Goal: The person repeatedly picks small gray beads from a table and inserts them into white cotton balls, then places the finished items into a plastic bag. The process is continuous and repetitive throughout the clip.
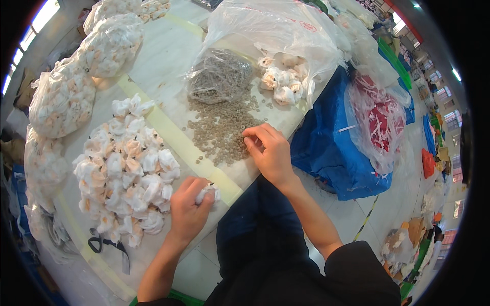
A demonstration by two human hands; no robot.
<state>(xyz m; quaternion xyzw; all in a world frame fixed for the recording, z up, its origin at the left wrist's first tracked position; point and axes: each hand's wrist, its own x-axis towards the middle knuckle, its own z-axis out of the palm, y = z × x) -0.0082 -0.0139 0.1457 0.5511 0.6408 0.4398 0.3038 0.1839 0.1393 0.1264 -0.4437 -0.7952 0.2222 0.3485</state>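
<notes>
My left hand (190, 205) is closed around a white fabric flower (210, 194), which pokes out between thumb and fingers at the table's near edge. At the right side of a spread of small grey-brown ring-like beads (220, 130), my right hand (270, 154) has its fingertips drawn together. Whatever those fingertips pinch, if anything, is too small to make out. Left of my left hand lies a big heap of white and peach fabric flowers (127, 176) with dark tips. Behind the loose beads rests a clear bag of the same beads (219, 75).
Black-handled scissors (109, 244) lie beside the heap. Filled clear bags of flowers (64, 97) line the table's left edge. An open plastic bag (286, 30) spills flowers at the far right. Off the table's right side stands a blue sack (326, 148) with red material in plastic.
</notes>
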